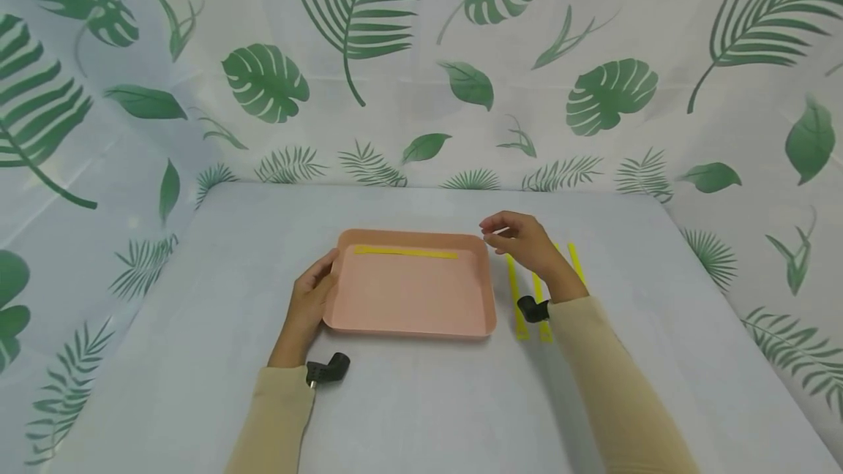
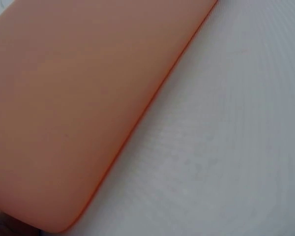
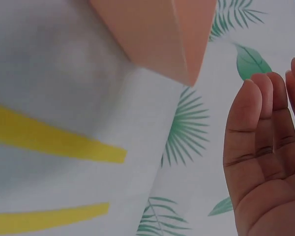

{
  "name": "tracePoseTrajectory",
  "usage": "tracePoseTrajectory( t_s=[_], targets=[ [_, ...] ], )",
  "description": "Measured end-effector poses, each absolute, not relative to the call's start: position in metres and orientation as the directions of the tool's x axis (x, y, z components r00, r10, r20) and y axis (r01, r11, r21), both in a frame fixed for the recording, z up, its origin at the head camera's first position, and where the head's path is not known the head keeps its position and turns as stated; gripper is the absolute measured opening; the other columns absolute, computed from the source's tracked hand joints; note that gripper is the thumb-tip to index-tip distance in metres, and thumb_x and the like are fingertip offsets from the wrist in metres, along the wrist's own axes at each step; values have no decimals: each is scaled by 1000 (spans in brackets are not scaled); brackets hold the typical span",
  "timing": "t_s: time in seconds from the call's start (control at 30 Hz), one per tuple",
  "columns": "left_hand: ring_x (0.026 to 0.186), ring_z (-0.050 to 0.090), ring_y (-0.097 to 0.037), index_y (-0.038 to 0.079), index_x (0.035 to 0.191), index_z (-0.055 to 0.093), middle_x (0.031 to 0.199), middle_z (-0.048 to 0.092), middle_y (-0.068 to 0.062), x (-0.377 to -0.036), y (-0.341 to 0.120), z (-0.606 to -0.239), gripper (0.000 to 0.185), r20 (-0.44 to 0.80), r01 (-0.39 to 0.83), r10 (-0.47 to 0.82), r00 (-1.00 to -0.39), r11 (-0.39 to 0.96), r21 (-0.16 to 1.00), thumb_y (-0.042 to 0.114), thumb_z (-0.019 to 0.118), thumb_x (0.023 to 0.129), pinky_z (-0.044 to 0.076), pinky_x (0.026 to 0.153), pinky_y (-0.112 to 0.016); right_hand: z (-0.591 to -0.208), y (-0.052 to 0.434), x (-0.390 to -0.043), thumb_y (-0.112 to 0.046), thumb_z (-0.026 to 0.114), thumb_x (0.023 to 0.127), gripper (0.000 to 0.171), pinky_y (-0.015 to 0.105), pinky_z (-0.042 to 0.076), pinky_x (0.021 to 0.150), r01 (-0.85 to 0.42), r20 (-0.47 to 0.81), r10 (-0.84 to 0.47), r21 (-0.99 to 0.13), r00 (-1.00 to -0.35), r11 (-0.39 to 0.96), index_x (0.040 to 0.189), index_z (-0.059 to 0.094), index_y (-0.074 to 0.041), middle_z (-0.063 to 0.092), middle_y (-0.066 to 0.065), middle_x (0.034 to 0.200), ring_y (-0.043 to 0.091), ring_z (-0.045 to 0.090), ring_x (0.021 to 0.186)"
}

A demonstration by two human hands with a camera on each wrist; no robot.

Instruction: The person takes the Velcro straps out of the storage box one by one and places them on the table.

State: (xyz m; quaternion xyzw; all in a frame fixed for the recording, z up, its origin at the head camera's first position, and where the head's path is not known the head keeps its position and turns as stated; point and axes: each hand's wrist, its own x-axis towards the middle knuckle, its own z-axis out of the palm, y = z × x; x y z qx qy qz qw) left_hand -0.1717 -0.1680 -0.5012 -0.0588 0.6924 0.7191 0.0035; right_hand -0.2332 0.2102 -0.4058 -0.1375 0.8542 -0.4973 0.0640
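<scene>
Three yellow strips [image 1: 516,297] beside the pink tray's [image 1: 408,298] right edge, long axes running away from the person, directly beneath the right hand [image 1: 527,243], empty with fingers loosely extended; fourth strip [image 1: 405,251] in tray; left hand [image 1: 309,302] gripping tray's left rim.

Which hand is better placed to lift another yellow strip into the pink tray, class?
Probably the right hand: it hovers empty above the loose yellow strips, while the left hand holds the tray.
</scene>
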Motion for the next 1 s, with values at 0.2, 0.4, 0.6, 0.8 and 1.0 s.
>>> tracePoseTrajectory(
  t_s=[0.2, 0.4, 0.6, 0.8, 1.0],
  targets=[
    [153, 41, -30, 1, 162, 46, 168, 44, -18, -171, -168, -500, 52, -81, -77, -65, -995, -52, 996, 3, 55, 111, 44, 105, -12, -410, 200, -238, 0, 66, 105, 27, 32, 62, 88, -165, 20, -303, -872, -953, 461, 129, 65, 14, 67, 31, 129, 46, 69, 114],
    [153, 42, -31, -1, 161, 46, 167, 44, -20, -170, -168, -498, 51, -69, -65, -65, -996, -53, 996, 2, 54, 110, 44, 102, -10, -415, 187, -243, 2, 65, 104, 27, 51, 60, 98, -157, 1, -312, -866, -950, 474, 130, 66, 12, 69, 29, 130, 45, 69, 119],
    [153, 41, -31, -1, 161, 47, 168, 43, -20, -170, -168, -498, 51, -75, -70, -66, -995, -62, 996, 2, 54, 110, 44, 104, -11, -414, 172, -247, 1, 64, 105, 29, 50, 60, 100, -131, -40, -329, -868, -943, 480, 132, 65, 11, 68, 27, 133, 43, 68, 122],
    [155, 40, -30, 0, 161, 48, 168, 43, -19, -171, -169, -499, 51, -75, -72, -77, -994, -47, 996, 3, 54, 110, 42, 114, -18, -416, 158, -254, 1, 65, 104, 30, 42, 60, 96, -128, -51, -349, -873, -936, 470, 132, 65, 11, 68, 30, 133, 40, 70, 116],
    [155, 41, -31, 0, 160, 48, 167, 44, -19, -172, -169, -501, 51, -76, -72, -77, -994, -49, 996, 3, 55, 110, 41, 119, -26, -422, 143, -257, 1, 66, 104, 27, 36, 59, 90, -129, -56, -357, -871, -933, 475, 129, 68, 10, 70, 27, 132, 38, 72, 114]
  ],
)
